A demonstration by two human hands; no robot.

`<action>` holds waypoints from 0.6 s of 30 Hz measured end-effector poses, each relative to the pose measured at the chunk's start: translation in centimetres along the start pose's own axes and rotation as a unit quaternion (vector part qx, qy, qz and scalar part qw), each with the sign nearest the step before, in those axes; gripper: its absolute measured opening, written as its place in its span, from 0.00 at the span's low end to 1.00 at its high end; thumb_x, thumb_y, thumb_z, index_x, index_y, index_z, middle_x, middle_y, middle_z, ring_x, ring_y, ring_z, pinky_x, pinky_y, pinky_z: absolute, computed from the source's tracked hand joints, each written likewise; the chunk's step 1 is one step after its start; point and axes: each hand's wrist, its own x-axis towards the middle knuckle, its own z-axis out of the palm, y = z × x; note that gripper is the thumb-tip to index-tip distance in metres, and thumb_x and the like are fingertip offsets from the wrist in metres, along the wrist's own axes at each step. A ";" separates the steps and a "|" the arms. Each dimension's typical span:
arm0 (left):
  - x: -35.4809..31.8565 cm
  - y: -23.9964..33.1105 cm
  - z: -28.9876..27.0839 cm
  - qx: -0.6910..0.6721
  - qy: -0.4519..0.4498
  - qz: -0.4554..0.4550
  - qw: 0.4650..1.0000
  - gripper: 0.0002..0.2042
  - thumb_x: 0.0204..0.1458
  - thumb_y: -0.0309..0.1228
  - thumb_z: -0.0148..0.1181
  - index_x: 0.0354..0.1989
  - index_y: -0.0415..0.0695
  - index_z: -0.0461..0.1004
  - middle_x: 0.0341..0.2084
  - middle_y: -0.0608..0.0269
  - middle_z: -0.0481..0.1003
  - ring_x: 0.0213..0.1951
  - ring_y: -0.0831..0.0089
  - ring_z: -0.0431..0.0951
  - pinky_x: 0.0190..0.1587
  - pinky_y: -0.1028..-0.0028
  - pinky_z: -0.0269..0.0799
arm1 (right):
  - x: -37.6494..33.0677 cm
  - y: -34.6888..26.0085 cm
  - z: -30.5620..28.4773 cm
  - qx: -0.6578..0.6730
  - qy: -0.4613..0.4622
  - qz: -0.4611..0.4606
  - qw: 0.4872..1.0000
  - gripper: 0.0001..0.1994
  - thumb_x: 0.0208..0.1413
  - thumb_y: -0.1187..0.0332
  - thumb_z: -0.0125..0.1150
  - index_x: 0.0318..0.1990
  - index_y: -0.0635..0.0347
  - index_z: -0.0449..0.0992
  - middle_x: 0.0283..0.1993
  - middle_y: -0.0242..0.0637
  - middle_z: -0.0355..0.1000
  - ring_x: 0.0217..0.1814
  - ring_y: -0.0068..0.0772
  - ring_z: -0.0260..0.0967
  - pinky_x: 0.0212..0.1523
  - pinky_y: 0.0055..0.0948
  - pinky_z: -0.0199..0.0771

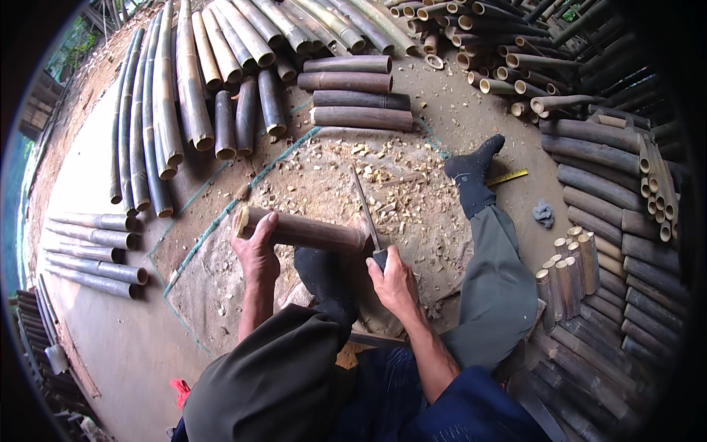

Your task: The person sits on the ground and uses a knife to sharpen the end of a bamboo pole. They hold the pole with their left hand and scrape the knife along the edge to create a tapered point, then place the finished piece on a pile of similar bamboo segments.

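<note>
A short, thick brown bamboo section [309, 231] lies crosswise in front of me, above my tucked left foot. Round its left end closes my left hand [258, 247], thumb on top. My right hand [395, 280] grips the dark handle of a knife [366, 210], whose long narrow blade points up and away. The blade stands at the bamboo's right end; whether it touches the wood I cannot tell. Beneath lies a worn mat [213, 283] with a green edge, strewn with pale wood chips [383, 195].
Long bamboo poles [188, 81] fan out at the far left, with short sections [361, 118] stacked beside them. More bamboo piles [600, 177] line the right. A yellow tape measure [508, 177] lies by my outstretched right foot [473, 173], and a grey crumpled cloth [543, 214] farther right.
</note>
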 end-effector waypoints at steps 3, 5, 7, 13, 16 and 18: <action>-0.1 1.0 -0.4 -0.064 -0.072 -0.021 0.995 0.27 0.46 0.22 0.77 0.55 0.39 0.71 0.44 0.54 0.80 0.46 0.63 0.83 0.55 0.63 0.80 | -1.5 -3.5 -2.5 0.092 0.048 -0.101 0.989 0.17 0.67 0.58 0.64 0.47 0.62 0.67 0.33 0.57 0.78 0.36 0.65 0.79 0.34 0.54 0.76; 0.1 0.8 -0.5 -0.067 -0.091 -0.017 0.993 0.28 0.46 0.23 0.78 0.55 0.39 0.71 0.44 0.54 0.80 0.47 0.62 0.83 0.55 0.62 0.80 | -1.5 -2.1 -1.0 0.041 0.039 -0.078 0.995 0.17 0.67 0.56 0.62 0.48 0.61 0.67 0.35 0.57 0.80 0.38 0.67 0.80 0.36 0.58 0.78; 0.5 0.2 0.2 -0.060 -0.094 -0.011 0.994 0.28 0.45 0.23 0.78 0.55 0.40 0.71 0.44 0.53 0.80 0.47 0.61 0.83 0.55 0.61 0.80 | 0.1 0.5 2.0 -0.070 -0.007 0.034 0.997 0.18 0.66 0.57 0.63 0.49 0.61 0.68 0.36 0.58 0.80 0.40 0.67 0.80 0.38 0.59 0.78; 0.2 0.9 -0.2 -0.053 -0.089 -0.010 0.995 0.28 0.45 0.24 0.79 0.54 0.40 0.71 0.44 0.54 0.79 0.47 0.62 0.83 0.56 0.60 0.79 | -1.8 -3.6 -2.1 0.045 0.021 -0.069 0.996 0.16 0.67 0.59 0.63 0.48 0.61 0.68 0.35 0.54 0.80 0.37 0.65 0.80 0.35 0.56 0.78; 0.0 1.0 -0.3 -0.053 -0.100 -0.010 0.993 0.27 0.44 0.24 0.79 0.53 0.40 0.71 0.45 0.54 0.79 0.47 0.61 0.82 0.56 0.60 0.79 | -2.5 -3.5 -2.3 0.122 0.084 -0.114 0.982 0.16 0.65 0.61 0.66 0.47 0.62 0.68 0.30 0.52 0.77 0.32 0.65 0.77 0.32 0.50 0.74; 0.0 0.7 0.2 -0.052 -0.108 -0.010 0.993 0.27 0.44 0.24 0.79 0.53 0.40 0.71 0.45 0.54 0.79 0.47 0.61 0.82 0.56 0.60 0.79 | -0.6 -0.4 0.6 -0.044 -0.029 0.044 0.998 0.18 0.65 0.58 0.64 0.47 0.65 0.69 0.34 0.59 0.79 0.39 0.69 0.79 0.37 0.56 0.77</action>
